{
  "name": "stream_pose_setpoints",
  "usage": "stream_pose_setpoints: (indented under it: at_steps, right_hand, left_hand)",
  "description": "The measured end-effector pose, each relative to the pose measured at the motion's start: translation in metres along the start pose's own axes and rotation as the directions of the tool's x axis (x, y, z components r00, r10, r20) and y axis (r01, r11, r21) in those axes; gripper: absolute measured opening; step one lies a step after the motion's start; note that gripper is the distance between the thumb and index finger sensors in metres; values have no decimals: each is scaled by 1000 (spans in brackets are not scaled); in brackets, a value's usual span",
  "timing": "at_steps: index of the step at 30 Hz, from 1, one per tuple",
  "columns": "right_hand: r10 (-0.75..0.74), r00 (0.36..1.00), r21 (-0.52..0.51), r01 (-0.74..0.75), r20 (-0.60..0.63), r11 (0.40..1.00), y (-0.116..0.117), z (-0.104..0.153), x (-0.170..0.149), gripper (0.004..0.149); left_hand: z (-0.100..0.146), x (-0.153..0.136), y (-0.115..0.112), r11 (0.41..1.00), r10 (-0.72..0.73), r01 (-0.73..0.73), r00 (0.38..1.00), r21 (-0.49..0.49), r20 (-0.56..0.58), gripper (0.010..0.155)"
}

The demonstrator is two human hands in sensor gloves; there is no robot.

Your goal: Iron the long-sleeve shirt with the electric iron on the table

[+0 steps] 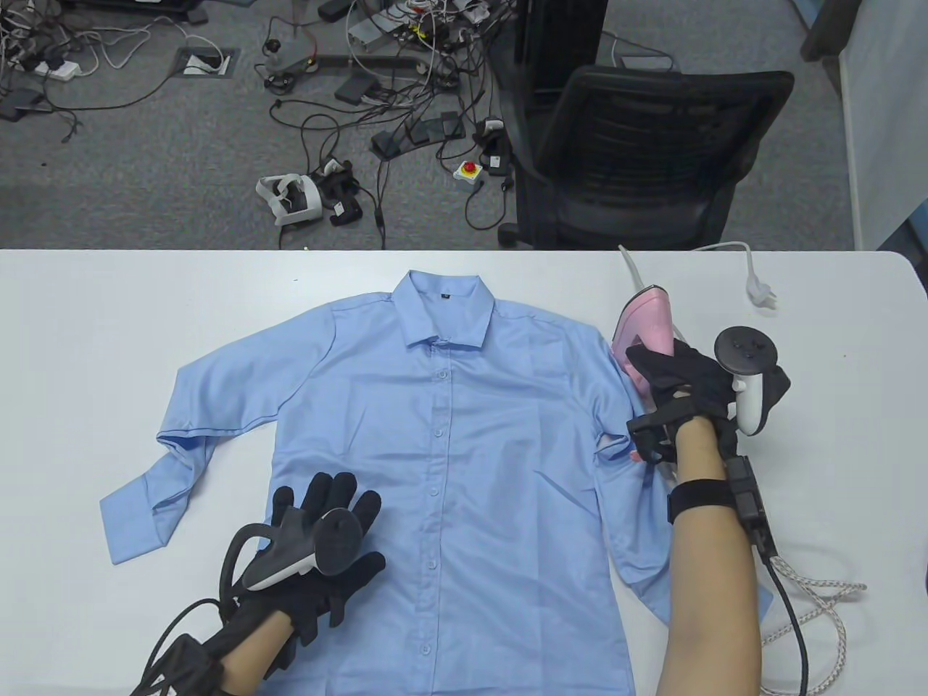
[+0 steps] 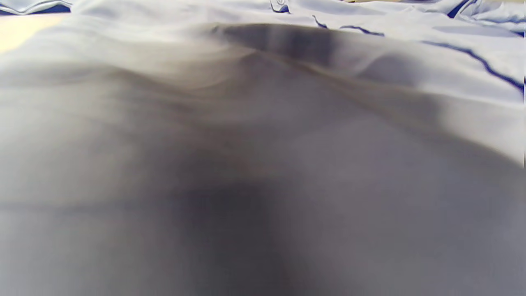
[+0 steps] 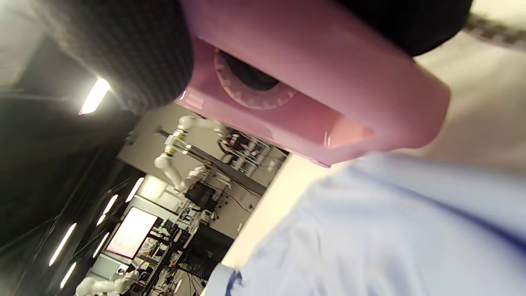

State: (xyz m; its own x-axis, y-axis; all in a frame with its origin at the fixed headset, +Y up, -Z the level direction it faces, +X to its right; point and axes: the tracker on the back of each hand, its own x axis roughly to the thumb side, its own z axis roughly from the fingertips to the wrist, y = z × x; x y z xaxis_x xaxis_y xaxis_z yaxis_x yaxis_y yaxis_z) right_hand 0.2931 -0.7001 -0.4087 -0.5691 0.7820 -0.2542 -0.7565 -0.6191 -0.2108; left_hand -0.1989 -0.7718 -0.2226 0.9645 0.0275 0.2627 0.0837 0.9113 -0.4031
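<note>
While left hand (image 1: pixel 326 536) flattens shirt (image 1: pixel 464 435), right hand (image 1: pixel 681 380) holds iron (image 1: pixel 645 322).

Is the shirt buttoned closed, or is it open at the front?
Buttoned closed. In the table view the blue shirt lies spread front up, its two front edges meeting along the button row, with no gap showing.

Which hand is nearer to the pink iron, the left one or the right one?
Right. The right hand grips the pink iron beside the shirt. The left hand lies flat on the shirt's lower front, far from the iron.
</note>
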Motion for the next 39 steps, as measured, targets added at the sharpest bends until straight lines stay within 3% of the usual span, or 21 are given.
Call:
stream_pose_setpoints:
  at_steps: [1, 4, 7, 13, 15, 21, 25, 32, 39]
  right_hand:
    - [-1, 1000, -32, 2, 21, 1000, -8, 6, 12, 54]
    - [-37, 995, 6, 36, 90, 999, -24, 21, 41, 52]
    - [-26, 990, 6, 25, 138, 1000, -26, 40, 69, 49]
    - [-28, 987, 151, 4, 160, 988, 14, 68, 108, 53]
    - [-52, 991, 241, 22, 119, 970, 44, 74, 115, 54]
    - [-60, 998, 400, 47, 19, 915, 119, 79, 113, 58]
    - [-127, 990, 489, 137, -53, 861, 153, 80, 109, 61]
    - [-70, 983, 567, 156, -171, 809, 178, 73, 89, 62]
    - [-133, 966, 621, 246, -223, 744, 188, 61, 80, 65]
  left_hand:
    - [-2, 1, -1, 1000, -9, 9, 1000, -10, -1, 75]
    - [-6, 2, -4, 1000, -3, 3, 1000, -31, 3, 74]
    - [-8, 3, -4, 999, -13, 13, 1000, -47, 10, 74]
    - [-8, 1, -7, 994, -43, 43, 999, -98, 0, 77]
    - [-9, 4, -13, 981, -116, 115, 993, -154, 7, 80]
    - [-8, 11, -17, 964, -120, 129, 991, -234, 51, 82]
    - [-7, 13, -14, 974, -106, 117, 992, -193, 66, 80]
    - [-9, 7, -11, 983, -69, 74, 997, -165, 37, 76]
    - [-10, 5, -9, 988, -65, 67, 998, -141, 22, 74]
